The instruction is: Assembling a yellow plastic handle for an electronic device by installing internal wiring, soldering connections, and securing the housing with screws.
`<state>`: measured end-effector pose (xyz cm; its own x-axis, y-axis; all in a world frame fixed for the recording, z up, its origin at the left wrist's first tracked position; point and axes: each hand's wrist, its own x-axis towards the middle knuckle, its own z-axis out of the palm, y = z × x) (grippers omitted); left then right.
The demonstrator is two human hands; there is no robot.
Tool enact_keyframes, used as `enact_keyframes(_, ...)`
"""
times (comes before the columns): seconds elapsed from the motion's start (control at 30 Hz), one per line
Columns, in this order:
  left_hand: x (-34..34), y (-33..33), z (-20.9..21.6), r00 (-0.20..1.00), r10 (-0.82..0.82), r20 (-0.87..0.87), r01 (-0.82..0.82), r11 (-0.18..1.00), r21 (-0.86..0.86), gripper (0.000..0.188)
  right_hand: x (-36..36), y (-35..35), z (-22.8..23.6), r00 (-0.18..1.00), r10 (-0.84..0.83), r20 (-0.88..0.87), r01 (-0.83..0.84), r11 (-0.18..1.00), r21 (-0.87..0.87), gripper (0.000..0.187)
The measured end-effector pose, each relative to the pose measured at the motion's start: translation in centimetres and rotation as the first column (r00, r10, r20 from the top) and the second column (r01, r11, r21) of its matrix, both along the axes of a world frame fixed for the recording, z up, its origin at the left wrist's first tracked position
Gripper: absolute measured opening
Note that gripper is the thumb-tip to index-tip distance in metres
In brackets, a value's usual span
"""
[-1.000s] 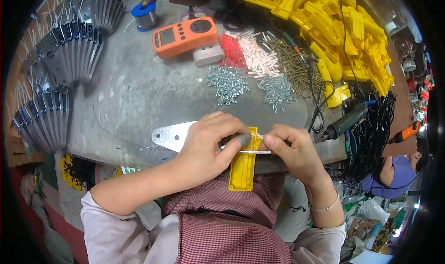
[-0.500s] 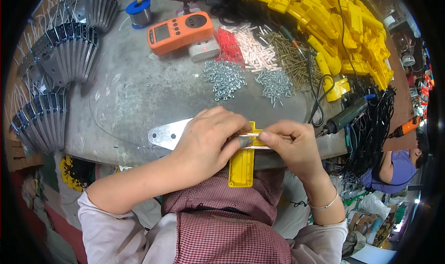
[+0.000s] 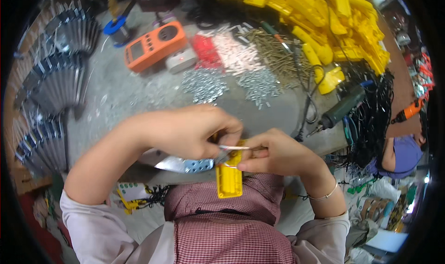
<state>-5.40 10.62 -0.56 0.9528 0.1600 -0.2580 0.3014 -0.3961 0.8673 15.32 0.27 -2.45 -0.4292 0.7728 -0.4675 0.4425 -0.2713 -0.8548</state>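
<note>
Both hands meet at the table's front edge over a yellow plastic casing (image 3: 229, 183), a narrow open shell with raised rims that juts out toward my lap. My left hand (image 3: 197, 129) is closed, fingers curled down at the casing's far end. My right hand (image 3: 278, 152) pinches a thin white wire (image 3: 238, 148) that runs across to my left fingertips. A second pale strand shows just below, at my right thumb. A shiny metal plate (image 3: 185, 165) with holes lies under my left hand, its end reaching the casing. My fingers hide where these parts meet.
Beyond my hands lie piles of nuts (image 3: 204, 85), small screws (image 3: 259, 85), white sleeves (image 3: 236, 53), red sleeves (image 3: 206, 50) and brass-coloured screws (image 3: 280, 57). An orange meter (image 3: 155, 46) stands behind. Yellow casings (image 3: 333, 22), a dark green power screwdriver (image 3: 343, 108) and fanned metal plates (image 3: 55, 83) flank the space.
The metal plate has turned and come nearer my lap, showing its holed end. My left hand has rolled over it, and the casing has shifted slightly left and nearer. The whole view has shifted.
</note>
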Motion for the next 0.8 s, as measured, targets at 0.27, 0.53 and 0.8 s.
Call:
enact_keyframes(0.27,1.1,-4.3,0.4,0.982,-0.023,0.187,-0.116,0.71,0.695,0.017,0.2,0.0,0.1,0.94,0.256,0.224,-0.311,0.914,0.261,0.026)
enact_keyframes(0.53,0.6,-9.8,-2.9,0.872,0.212,0.442,-0.489,0.441,0.753,0.018,7.4,15.3,1.8,0.708,-0.593,0.384,-0.162,0.393,0.905,0.021)
enact_keyframes(0.8,1.5,-9.6,-5.8,0.658,0.411,0.632,-0.752,0.315,0.579,0.019,8.6,20.6,0.8,0.583,-0.699,0.414,-0.26,0.322,0.91,0.029)
